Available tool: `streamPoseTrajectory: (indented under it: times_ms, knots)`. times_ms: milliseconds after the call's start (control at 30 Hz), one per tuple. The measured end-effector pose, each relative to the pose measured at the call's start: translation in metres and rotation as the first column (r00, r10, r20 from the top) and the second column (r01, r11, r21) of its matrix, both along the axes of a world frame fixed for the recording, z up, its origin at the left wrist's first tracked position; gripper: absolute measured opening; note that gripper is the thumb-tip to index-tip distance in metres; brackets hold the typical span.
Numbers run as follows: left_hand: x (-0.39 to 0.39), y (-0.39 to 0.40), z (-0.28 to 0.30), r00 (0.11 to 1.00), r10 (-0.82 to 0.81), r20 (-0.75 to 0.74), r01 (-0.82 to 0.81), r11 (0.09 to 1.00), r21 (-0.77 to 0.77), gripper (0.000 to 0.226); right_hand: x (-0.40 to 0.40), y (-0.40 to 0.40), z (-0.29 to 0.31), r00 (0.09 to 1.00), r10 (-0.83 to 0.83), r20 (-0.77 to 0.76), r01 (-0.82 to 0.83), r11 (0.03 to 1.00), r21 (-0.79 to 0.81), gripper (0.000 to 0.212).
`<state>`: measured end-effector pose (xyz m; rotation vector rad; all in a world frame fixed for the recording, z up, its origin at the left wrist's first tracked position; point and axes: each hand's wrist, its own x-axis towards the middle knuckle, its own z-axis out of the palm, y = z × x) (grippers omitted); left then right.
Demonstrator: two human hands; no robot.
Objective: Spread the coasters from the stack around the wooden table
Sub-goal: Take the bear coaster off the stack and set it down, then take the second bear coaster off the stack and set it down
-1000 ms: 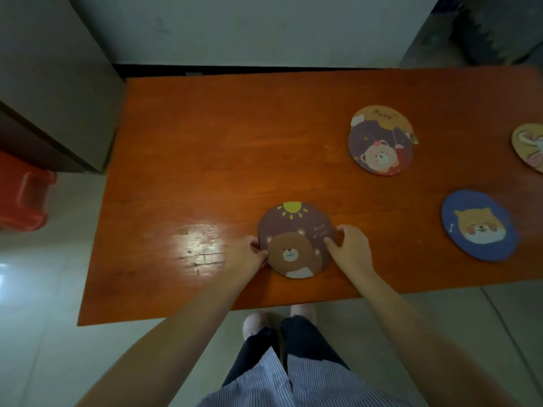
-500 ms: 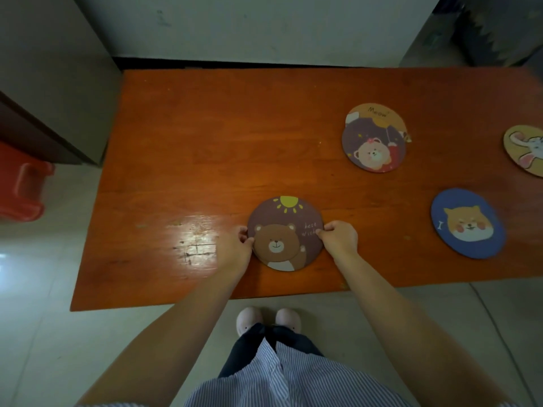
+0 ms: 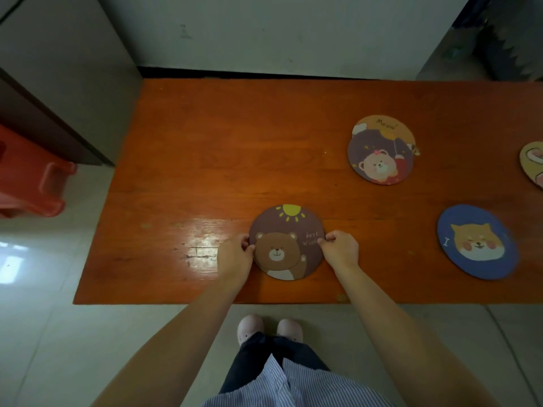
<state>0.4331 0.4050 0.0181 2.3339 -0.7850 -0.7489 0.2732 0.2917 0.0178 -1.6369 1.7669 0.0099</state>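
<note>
Both hands on the brown bear coaster (image 3: 286, 242), lying flat near the front edge of the wooden table (image 3: 235, 148). Left hand (image 3: 235, 257) pinches its left rim, right hand (image 3: 340, 249) its right rim, fingers curled. Stack (image 3: 380, 151) sits behind-right of it, blue dog coaster (image 3: 477, 241) well to its right, yellow coaster (image 3: 533, 164) farther right at pic edge.

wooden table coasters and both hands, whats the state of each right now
brown bear coaster: flat on the wooden table, pinched at both edges
left hand: gripping its left edge
right hand: gripping its right edge
coaster stack: two showing, offset
blue dog coaster: flat, alone
yellow coaster: cut off by the frame
</note>
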Motion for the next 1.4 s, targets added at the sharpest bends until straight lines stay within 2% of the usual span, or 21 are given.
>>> streamPoseTrajectory:
  times_ms: [67,200,267,367,433,567,633,767,867,1100,1300,1400]
  knots:
    - [-0.003,-0.003,0.000,1.000,0.014,-0.005,-0.014,1.000,-0.005,0.022,-0.003,-0.004,0.001,1.000,0.017,0.001,-0.017,1.000,0.018,0.023]
    - [-0.002,-0.007,0.000,1.000,-0.012,0.010,0.012,0.999,0.034,0.020,-0.006,-0.008,-0.001,0.985,0.164,-0.047,-0.164,0.986,0.003,0.018]
    - [-0.001,-0.008,0.002,0.999,-0.031,0.014,0.030,0.999,0.045,0.018,-0.006,-0.009,0.004,0.980,0.181,-0.079,-0.181,0.983,-0.002,0.027]
    - [0.001,-0.007,0.006,0.991,-0.112,0.079,0.099,0.983,0.156,0.020,-0.004,-0.009,0.013,0.920,0.286,-0.269,-0.323,0.941,-0.105,0.047]
    - [0.008,-0.001,0.008,0.958,-0.231,0.171,0.181,0.948,0.261,0.022,0.004,-0.005,0.016,0.852,0.387,-0.354,-0.470,0.863,-0.187,0.044]
    - [0.046,0.031,0.008,0.785,-0.503,0.362,0.326,0.832,0.450,0.028,0.052,0.012,0.017,0.755,0.593,-0.277,-0.652,0.722,-0.231,0.030]
    - [0.080,0.054,0.009,0.770,-0.504,0.392,0.296,0.825,0.481,0.029,0.092,0.027,0.018,0.708,0.676,-0.204,-0.705,0.661,-0.257,0.027]
    - [0.161,0.105,0.015,0.801,-0.415,0.431,0.187,0.858,0.478,0.025,0.188,0.068,0.018,0.634,0.761,-0.133,-0.760,0.582,-0.290,0.027]
    - [0.232,0.142,0.022,0.803,-0.409,0.434,0.178,0.858,0.481,0.025,0.263,0.096,0.019,0.652,0.747,-0.126,-0.742,0.596,-0.307,0.029]
    - [0.380,0.200,0.051,0.746,-0.495,0.445,0.262,0.833,0.488,0.024,0.399,0.143,0.021,0.783,0.604,-0.147,-0.617,0.725,-0.306,0.039]
    - [0.449,0.188,0.049,0.726,-0.558,0.403,0.364,0.808,0.463,0.028,0.443,0.142,0.008,0.861,0.461,-0.214,-0.508,0.802,-0.314,0.047]
    - [0.472,0.158,0.046,0.662,-0.632,0.402,0.446,0.764,0.467,0.028,0.455,0.119,-0.001,0.908,0.356,-0.222,-0.414,0.848,-0.330,0.046]
